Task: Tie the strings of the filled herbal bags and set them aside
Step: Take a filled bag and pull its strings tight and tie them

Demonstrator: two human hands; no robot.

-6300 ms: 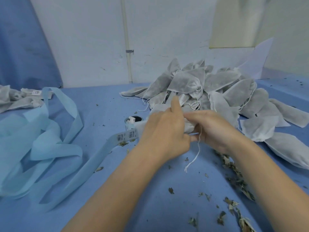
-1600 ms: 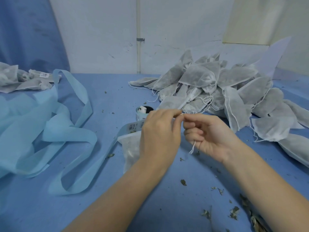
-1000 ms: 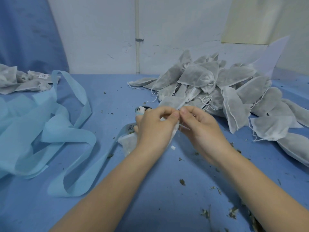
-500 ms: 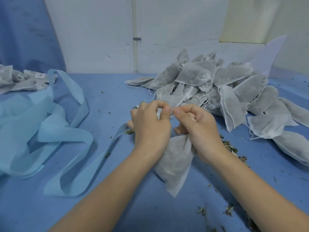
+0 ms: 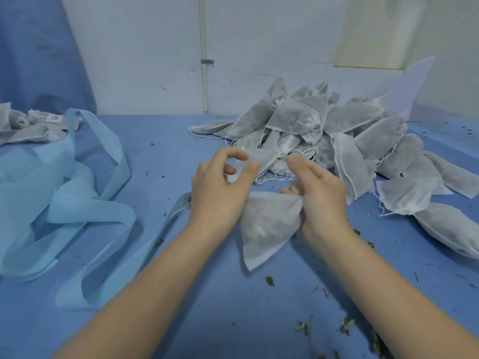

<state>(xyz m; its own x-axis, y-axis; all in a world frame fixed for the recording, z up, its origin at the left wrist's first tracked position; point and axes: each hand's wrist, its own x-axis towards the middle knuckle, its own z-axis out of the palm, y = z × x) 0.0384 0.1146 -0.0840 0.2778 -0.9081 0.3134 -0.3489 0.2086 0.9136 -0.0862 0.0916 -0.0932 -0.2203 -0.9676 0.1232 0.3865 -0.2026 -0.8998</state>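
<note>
Right hand [image 5: 320,193] grasps the gathered neck of the herbal bag [image 5: 267,226], hanging mid-surface, likely keeping it closed. Left hand [image 5: 223,187] pinches its string [image 5: 269,178], probably to tighten the knot.

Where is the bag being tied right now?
In the head view, the bag hangs centre frame between both wrists, its neck gripped by the right hand, in front of the big bag pile.
</note>
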